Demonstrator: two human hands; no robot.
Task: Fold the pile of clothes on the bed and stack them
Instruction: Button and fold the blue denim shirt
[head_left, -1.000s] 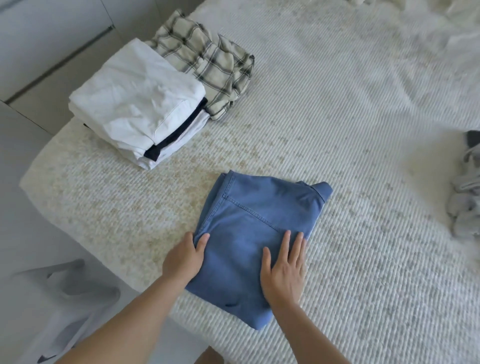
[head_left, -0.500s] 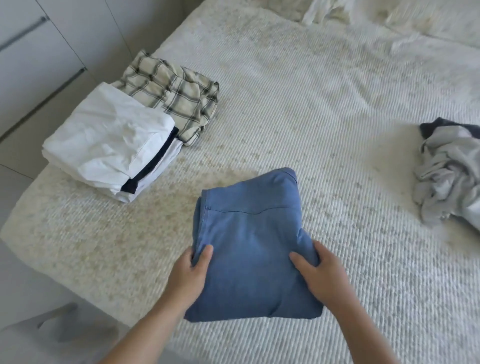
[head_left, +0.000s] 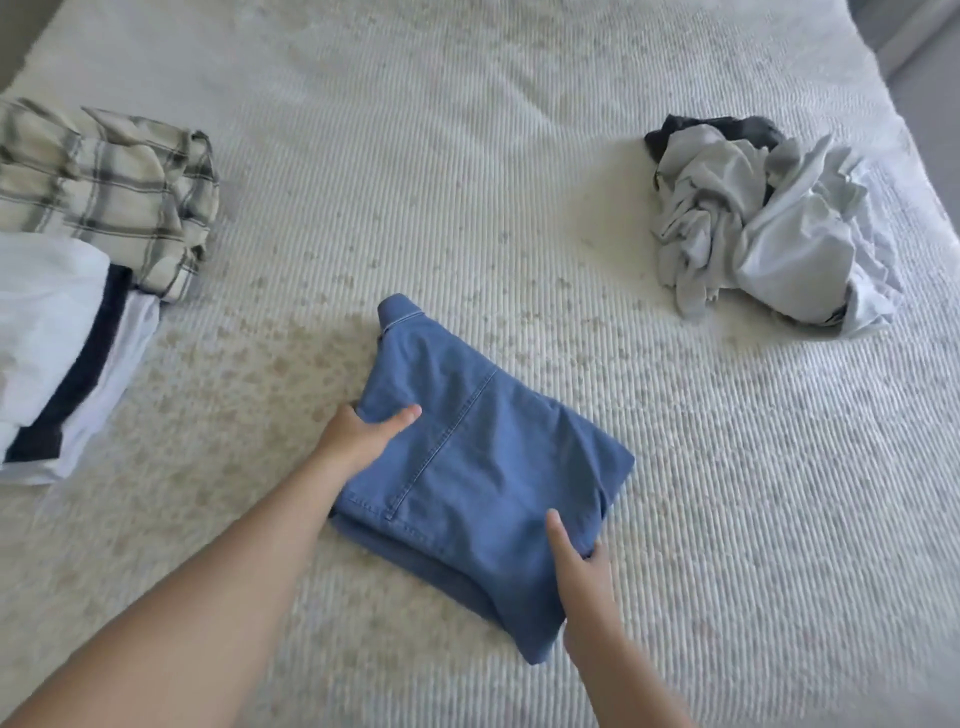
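A folded blue denim garment lies on the bed in front of me. My left hand grips its left edge, thumb on top and fingers tucked underneath. My right hand holds its near right edge the same way. At the left edge sits a stack of folded white and dark clothes, with a folded plaid garment just behind it. A crumpled pile of pale grey and dark clothes lies at the far right.
The bed has a white ribbed cover and fills nearly the whole view. Its right edge shows at the top right corner, with a grey floor strip beyond.
Both hands went from pressing flat on the blue garment to gripping its sides, and the garment has turned on the bed. My view has swung right, bringing the crumpled pile fully in.
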